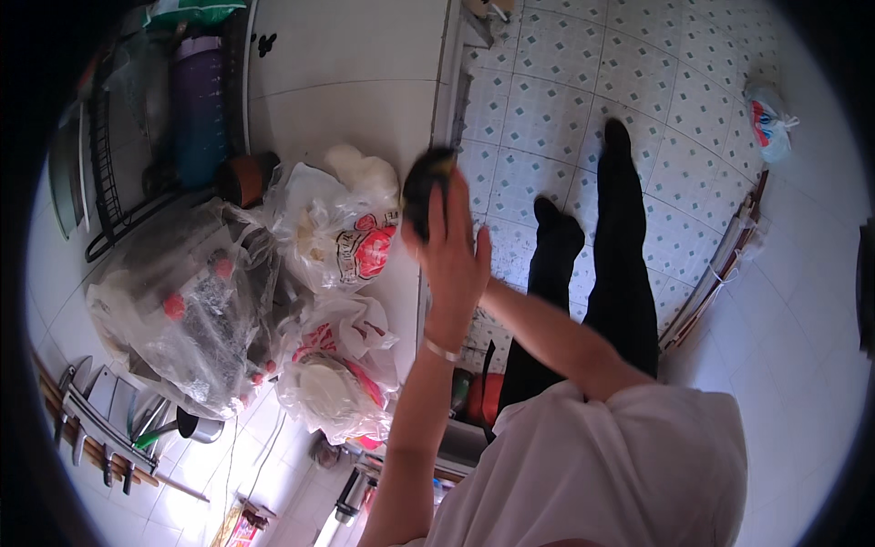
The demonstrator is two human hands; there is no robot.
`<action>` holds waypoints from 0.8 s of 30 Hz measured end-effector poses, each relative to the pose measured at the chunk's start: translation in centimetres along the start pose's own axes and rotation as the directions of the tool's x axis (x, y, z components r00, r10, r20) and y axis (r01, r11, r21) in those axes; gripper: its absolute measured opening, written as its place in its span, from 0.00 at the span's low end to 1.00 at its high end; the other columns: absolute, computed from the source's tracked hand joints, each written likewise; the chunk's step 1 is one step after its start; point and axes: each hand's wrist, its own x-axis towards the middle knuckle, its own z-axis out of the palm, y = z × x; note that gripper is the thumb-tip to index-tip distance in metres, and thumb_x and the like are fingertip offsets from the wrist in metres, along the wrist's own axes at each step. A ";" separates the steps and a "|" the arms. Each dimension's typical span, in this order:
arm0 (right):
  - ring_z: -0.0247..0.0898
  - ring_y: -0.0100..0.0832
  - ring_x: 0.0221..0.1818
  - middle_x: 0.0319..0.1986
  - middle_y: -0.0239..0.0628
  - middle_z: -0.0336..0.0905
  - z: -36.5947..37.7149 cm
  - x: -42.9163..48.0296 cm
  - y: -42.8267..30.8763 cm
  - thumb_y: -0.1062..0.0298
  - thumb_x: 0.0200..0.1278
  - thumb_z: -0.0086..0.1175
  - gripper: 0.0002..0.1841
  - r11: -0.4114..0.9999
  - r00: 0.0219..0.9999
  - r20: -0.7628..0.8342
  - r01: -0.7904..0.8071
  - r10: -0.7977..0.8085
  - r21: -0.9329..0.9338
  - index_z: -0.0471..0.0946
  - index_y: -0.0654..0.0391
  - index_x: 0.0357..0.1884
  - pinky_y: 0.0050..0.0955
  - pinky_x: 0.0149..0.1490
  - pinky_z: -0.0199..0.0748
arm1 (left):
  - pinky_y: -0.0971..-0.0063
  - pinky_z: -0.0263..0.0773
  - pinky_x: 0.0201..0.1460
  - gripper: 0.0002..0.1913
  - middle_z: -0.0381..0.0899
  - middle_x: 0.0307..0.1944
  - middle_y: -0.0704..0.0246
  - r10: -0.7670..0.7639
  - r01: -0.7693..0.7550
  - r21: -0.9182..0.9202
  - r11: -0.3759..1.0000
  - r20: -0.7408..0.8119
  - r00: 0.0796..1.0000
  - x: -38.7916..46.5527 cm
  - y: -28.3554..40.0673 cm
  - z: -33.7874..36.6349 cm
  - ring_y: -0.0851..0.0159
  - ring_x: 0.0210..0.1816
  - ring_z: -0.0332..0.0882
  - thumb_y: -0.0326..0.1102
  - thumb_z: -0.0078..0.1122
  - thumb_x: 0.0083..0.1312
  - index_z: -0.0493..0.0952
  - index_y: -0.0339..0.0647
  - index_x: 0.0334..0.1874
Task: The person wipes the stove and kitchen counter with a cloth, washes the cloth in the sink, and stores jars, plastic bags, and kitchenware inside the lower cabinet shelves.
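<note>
My left hand (451,253), with a band on its wrist, lies with its fingers over a blurred black object (427,188) that has a yellowish patch. The object is above the counter's front edge; its kind cannot be told. My right forearm (547,328) reaches in from the right and passes behind my left hand, which hides most of my right hand. Just left of the hands, on the counter, are a knotted clear plastic bag with red print (342,239) and, below it in view, another printed plastic bag (335,383) holding pale round things.
A light countertop (342,109) bears a large clear plastic bag (184,314), a purple-blue bottle (198,109) and a black wire rack (106,164). Knives hang on a wall rack (102,424). Bundled poles (718,273) lean right, near a tied bag (771,126).
</note>
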 end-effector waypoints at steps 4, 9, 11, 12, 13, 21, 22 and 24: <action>0.54 0.37 0.59 0.59 0.46 0.56 -2.1 14.7 0.9 0.55 0.64 0.48 0.32 0.830 0.944 0.107 0.327 -0.313 -0.451 0.55 0.59 0.66 0.30 0.63 0.55 | 0.52 0.57 0.59 0.33 0.66 0.60 0.55 0.029 -0.035 -0.032 0.999 -0.190 0.981 15.2 3.2 -1.4 0.46 0.59 0.62 0.40 0.55 0.55 0.62 0.42 0.65; 0.54 0.41 0.61 0.60 0.49 0.55 -3.7 16.7 3.3 0.56 0.61 0.50 0.33 0.844 0.968 0.131 0.252 -0.216 -0.473 0.56 0.60 0.65 0.34 0.65 0.54 | 0.49 0.58 0.59 0.37 0.65 0.61 0.59 -0.072 0.076 0.053 0.996 -0.074 0.995 19.1 6.6 1.9 0.41 0.59 0.58 0.40 0.62 0.51 0.62 0.46 0.66; 0.54 0.42 0.61 0.60 0.50 0.55 -3.6 10.8 3.0 0.56 0.60 0.51 0.33 0.931 0.988 0.112 0.141 -0.109 -0.336 0.57 0.60 0.65 0.35 0.65 0.53 | 0.51 0.58 0.59 0.36 0.64 0.61 0.59 -0.089 0.089 0.002 0.996 -0.038 0.995 13.1 6.0 -0.6 0.43 0.59 0.57 0.42 0.59 0.53 0.62 0.42 0.66; 0.53 0.43 0.61 0.61 0.51 0.54 -3.7 7.6 2.6 0.56 0.60 0.52 0.33 0.961 0.991 0.124 0.075 -0.043 -0.268 0.57 0.60 0.65 0.36 0.66 0.53 | 0.51 0.57 0.60 0.36 0.62 0.63 0.59 -0.098 0.098 0.002 0.995 -0.011 0.995 9.7 5.7 -1.1 0.42 0.60 0.56 0.42 0.58 0.54 0.61 0.41 0.67; 0.53 0.44 0.62 0.61 0.52 0.54 -3.5 4.5 1.7 0.56 0.59 0.52 0.33 0.983 0.989 0.145 0.005 0.022 -0.182 0.57 0.60 0.64 0.37 0.66 0.53 | 0.50 0.55 0.61 0.36 0.60 0.64 0.58 -0.128 0.124 0.052 0.991 0.064 0.990 5.4 4.9 -1.1 0.42 0.61 0.55 0.42 0.56 0.55 0.61 0.40 0.67; 0.53 0.50 0.64 0.63 0.57 0.53 -2.7 7.4 -1.1 0.58 0.55 0.57 0.35 1.000 0.994 0.113 0.005 -0.002 -0.026 0.59 0.60 0.63 0.42 0.68 0.50 | 0.49 0.49 0.63 0.36 0.56 0.68 0.60 -0.246 0.248 -0.051 0.967 0.045 0.968 6.5 4.8 -0.1 0.46 0.63 0.53 0.40 0.52 0.55 0.59 0.41 0.69; 0.53 0.51 0.64 0.63 0.57 0.52 -2.5 11.1 -0.4 0.58 0.55 0.57 0.35 0.983 0.993 0.064 0.108 -0.100 -0.147 0.59 0.60 0.63 0.43 0.69 0.50 | 0.50 0.50 0.63 0.36 0.56 0.68 0.60 -0.219 0.219 -0.044 0.975 -0.004 0.976 9.0 5.2 0.0 0.47 0.63 0.53 0.40 0.52 0.55 0.59 0.41 0.69; 0.52 0.51 0.65 0.64 0.58 0.52 -2.5 18.3 0.9 0.59 0.51 0.59 0.37 0.872 0.973 0.135 0.226 -0.185 -0.434 0.59 0.61 0.63 0.43 0.69 0.49 | 0.50 0.50 0.63 0.36 0.56 0.68 0.59 -0.164 0.162 -0.035 0.986 -0.096 0.982 14.4 5.5 0.6 0.47 0.63 0.54 0.40 0.52 0.55 0.59 0.40 0.68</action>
